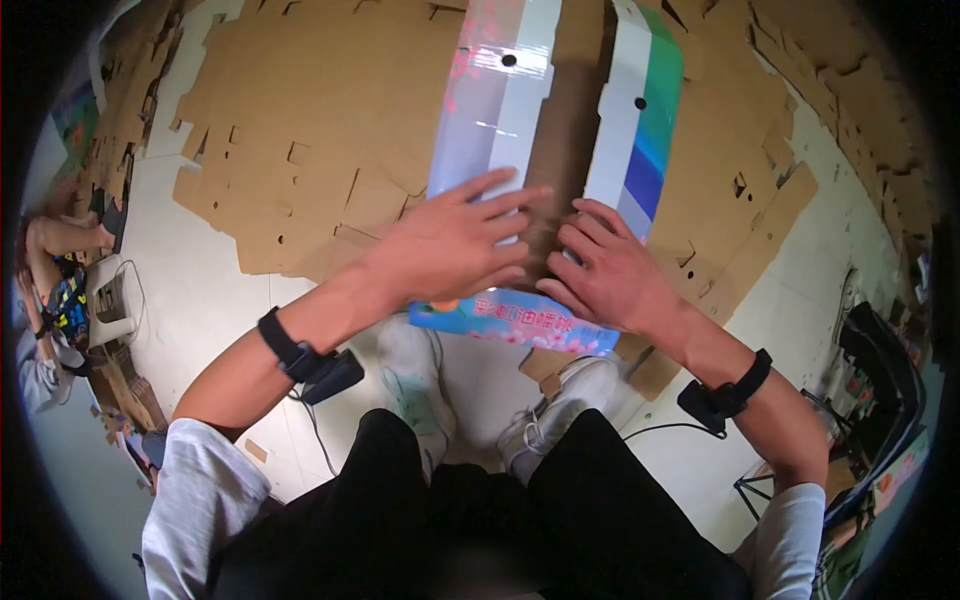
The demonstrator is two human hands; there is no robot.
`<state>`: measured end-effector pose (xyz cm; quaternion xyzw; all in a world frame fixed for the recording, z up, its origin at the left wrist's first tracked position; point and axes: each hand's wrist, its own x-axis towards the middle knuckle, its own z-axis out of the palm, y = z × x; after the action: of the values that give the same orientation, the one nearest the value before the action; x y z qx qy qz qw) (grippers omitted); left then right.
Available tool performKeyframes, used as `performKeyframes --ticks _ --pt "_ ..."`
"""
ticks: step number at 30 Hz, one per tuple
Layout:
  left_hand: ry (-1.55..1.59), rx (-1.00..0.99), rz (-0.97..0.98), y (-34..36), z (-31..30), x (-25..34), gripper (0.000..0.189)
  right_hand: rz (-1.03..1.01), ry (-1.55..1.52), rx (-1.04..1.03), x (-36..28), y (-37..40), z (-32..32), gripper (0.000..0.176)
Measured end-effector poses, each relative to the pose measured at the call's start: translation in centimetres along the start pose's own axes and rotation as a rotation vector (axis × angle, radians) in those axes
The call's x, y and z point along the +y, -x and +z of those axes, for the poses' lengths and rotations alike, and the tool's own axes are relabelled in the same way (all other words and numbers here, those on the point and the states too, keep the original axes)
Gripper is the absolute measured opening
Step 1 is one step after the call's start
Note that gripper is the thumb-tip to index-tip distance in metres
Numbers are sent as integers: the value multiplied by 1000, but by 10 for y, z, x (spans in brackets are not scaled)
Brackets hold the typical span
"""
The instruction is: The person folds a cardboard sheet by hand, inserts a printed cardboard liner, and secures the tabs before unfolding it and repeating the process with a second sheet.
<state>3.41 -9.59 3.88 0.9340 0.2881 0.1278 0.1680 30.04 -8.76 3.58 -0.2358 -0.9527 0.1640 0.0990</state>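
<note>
A printed cardboard box [461,140] lies in front of me, with a narrow brown strip of its inside [560,140] showing between its two long edges. White panels with round holes run along both sides, and the right side [660,85] is green and blue. My left hand [445,243] rests over the near left part of the box with its fingers spread, slightly blurred. Across the gap, my right hand [612,268] lies on the near right part, fingers bent and apart. Below both hands is the near end flap [520,322], blue with pink blossoms and red lettering.
Flat brown cardboard sheets [300,130] cover the floor beneath the box. My shoes [410,375] stand close to its near end. A person's bare leg [70,235] and a white stool [112,310] are at the far left. Dark gear [870,370] stands at the right.
</note>
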Motion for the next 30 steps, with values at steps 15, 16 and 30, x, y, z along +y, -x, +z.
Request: performKeyframes --ticks 15,16,30 --pt "316 109 19 17 13 45 23 -12 -453 -81 -69 55 -24 19" --pt "376 174 -119 8 10 34 27 35 -445 -42 -58 50 -32 22" --pt "333 302 -676 -76 -18 -24 39 772 -226 286 54 -3 -46 46"
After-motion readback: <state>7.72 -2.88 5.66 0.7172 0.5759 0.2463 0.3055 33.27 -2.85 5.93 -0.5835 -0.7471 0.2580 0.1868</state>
